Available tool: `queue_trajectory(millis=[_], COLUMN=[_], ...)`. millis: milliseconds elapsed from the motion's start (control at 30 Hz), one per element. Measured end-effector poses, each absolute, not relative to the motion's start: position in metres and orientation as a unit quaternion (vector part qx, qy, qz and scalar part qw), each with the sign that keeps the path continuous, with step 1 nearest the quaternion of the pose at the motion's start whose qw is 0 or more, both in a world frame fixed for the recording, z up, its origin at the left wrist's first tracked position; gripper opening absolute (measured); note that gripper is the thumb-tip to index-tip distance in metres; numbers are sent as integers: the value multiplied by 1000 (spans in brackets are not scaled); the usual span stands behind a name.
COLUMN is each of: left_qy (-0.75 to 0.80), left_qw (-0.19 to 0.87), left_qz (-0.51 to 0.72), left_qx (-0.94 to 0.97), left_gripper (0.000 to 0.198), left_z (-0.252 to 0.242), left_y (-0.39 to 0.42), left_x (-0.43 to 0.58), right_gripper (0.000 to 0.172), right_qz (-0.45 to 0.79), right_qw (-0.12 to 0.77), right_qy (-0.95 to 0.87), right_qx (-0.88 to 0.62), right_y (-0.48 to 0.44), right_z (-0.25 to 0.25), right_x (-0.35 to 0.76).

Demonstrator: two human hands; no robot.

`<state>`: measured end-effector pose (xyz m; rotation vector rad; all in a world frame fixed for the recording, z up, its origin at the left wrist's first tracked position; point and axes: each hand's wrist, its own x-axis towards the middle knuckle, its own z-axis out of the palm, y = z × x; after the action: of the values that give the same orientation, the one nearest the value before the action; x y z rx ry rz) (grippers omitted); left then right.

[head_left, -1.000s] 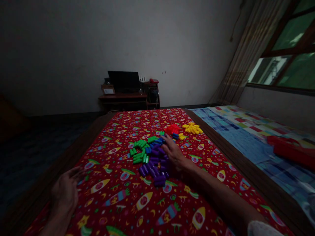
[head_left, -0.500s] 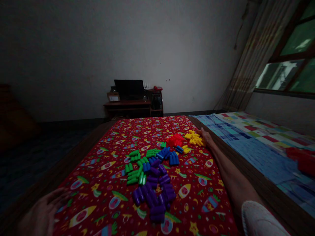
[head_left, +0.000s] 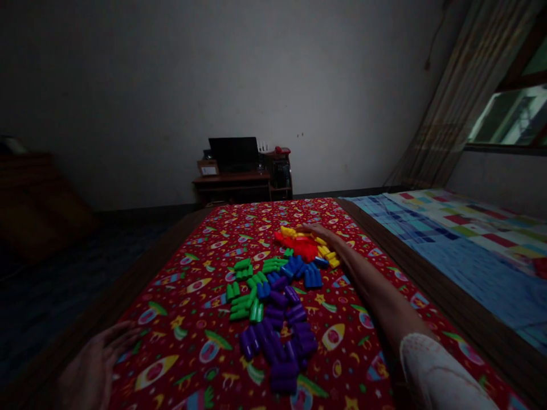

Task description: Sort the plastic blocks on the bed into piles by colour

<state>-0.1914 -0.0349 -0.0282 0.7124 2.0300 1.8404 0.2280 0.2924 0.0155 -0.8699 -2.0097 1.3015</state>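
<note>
A heap of small plastic blocks lies on a red rocket-print cloth (head_left: 200, 347): purple blocks (head_left: 280, 341) nearest me, green blocks (head_left: 245, 285) to their left, blue blocks (head_left: 305, 272) beyond, then red blocks (head_left: 303, 246) and yellow blocks (head_left: 327, 250) farthest. My right hand (head_left: 325, 236) reaches far out, fingers stretched flat over the yellow and red blocks, touching them. My left hand (head_left: 92, 370) rests open at the cloth's near left edge, fingers spread, holding nothing.
A wooden edge (head_left: 410, 267) borders the cloth on the right, with a blue checked bedsheet (head_left: 461, 245) past it. A low desk with a dark monitor (head_left: 235, 154) stands against the far wall. Curtain and window are at the right. Dark floor lies to the left.
My right hand has swept the yellow blocks leftward, up against the red ones. Earlier it lay on the purple and blue blocks. My left hand stayed at the cloth's left edge.
</note>
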Motion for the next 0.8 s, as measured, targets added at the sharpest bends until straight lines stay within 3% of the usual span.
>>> queue_trajectory(millis=[300, 367, 533, 667, 800], left_qy=[672, 667, 675, 711, 700], left_qw=[198, 186, 162, 114, -15], left_qz=[683, 690, 677, 612, 442], left_qx=[205, 209, 245, 327, 561], left_gripper=[13, 12, 21, 35, 52], left_z=[-15, -18, -28, -24, 6], left_y=[-35, -34, -37, -12, 66], left_x=[-170, -170, -174, -176, -166], right_gripper=[75, 75, 68, 61, 50], right_qz=[534, 517, 305, 174, 186], right_qw=[210, 245, 424, 384, 349], right_qy=[-804, -805, -744, -725, -767], right_qx=[-159, -156, -417, -544, -506], right_y=[205, 194, 202, 203, 186], right_z=[23, 32, 36, 4, -17], right_x=[115, 118, 222, 305, 294])
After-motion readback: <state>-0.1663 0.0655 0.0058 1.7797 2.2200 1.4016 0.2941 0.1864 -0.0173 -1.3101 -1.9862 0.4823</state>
